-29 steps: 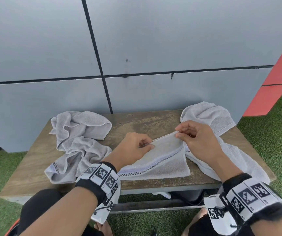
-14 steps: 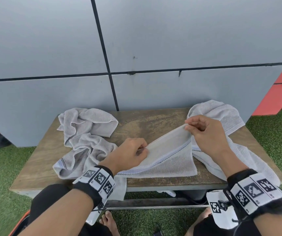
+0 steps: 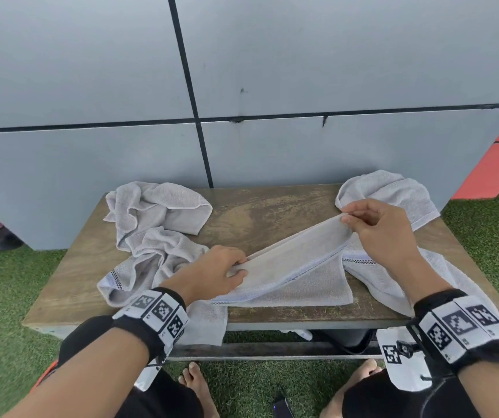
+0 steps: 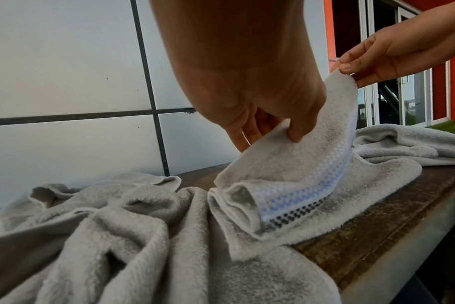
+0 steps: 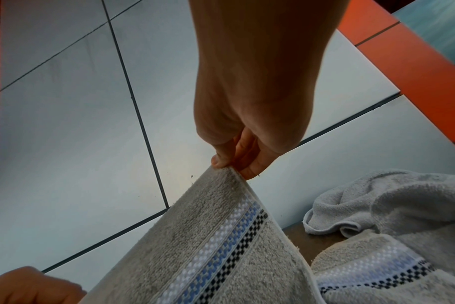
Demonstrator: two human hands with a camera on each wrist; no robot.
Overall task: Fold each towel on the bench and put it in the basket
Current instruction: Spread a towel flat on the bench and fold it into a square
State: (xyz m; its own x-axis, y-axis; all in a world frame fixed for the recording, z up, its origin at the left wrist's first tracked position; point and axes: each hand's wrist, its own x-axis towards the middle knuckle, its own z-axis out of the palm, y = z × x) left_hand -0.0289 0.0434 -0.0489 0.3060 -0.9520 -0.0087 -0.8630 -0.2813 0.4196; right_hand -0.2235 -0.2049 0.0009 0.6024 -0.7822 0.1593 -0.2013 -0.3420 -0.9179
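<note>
A grey towel (image 3: 296, 267) with a blue and black checked border lies partly folded on the wooden bench (image 3: 266, 212). My left hand (image 3: 212, 274) pinches its near-left edge (image 4: 286, 139) low over the bench. My right hand (image 3: 375, 227) pinches the far corner (image 5: 226, 170) and holds it lifted, so the edge runs taut between both hands. A crumpled grey towel (image 3: 151, 236) lies on the bench's left side. Another grey towel (image 3: 393, 200) lies at the right, partly under my right arm. No basket shows in any view.
A grey panelled wall (image 3: 242, 86) stands right behind the bench. Green artificial turf (image 3: 1, 297) surrounds it, with an orange panel (image 3: 495, 167) at the right. My bare feet (image 3: 194, 384) and a dark object (image 3: 353, 339) are under the bench's front rail.
My right hand has raised the towel corner and drawn it right and away, while the left hand slid left along the edge. The edge is now stretched longer.
</note>
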